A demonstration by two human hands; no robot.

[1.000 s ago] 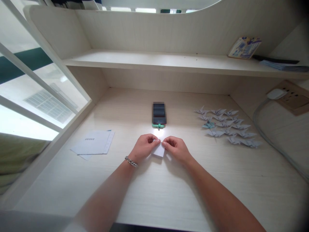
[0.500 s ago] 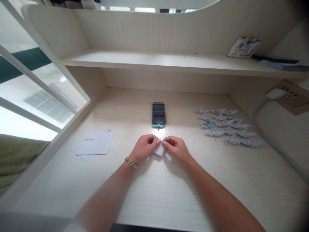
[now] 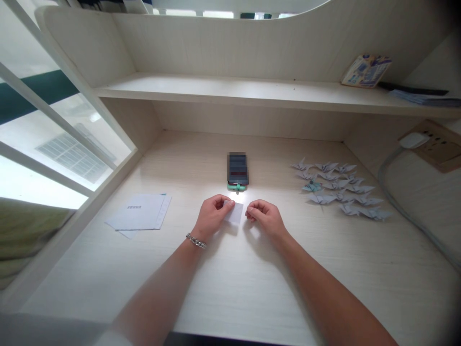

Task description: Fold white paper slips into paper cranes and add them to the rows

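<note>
Between the thumb and fingers of my left hand (image 3: 215, 211) is a small white piece of paper (image 3: 235, 214), held by its left side just above the desk. Its right edge hangs free. My right hand (image 3: 265, 216) is a short way to the right of the paper and does not touch it. Its fingers are curled in with the thumb against them, and nothing shows in them. Beyond the hands lies a phone (image 3: 237, 166) with a green piece at its near end. Several folded paper cranes (image 3: 334, 184) sit in rows off to the right, one partly teal.
A stack of white paper sheets (image 3: 139, 211) lies on the desk at left. Above the desk runs a shelf (image 3: 216, 87) bearing a colourful packet (image 3: 366, 71). A cable (image 3: 403, 214) drops from a charger (image 3: 414, 140) in the wall socket at right.
My right hand has let go of the paper and drawn slightly to the right. The paper stays in my left hand and has turned, with its free edge now facing right.
</note>
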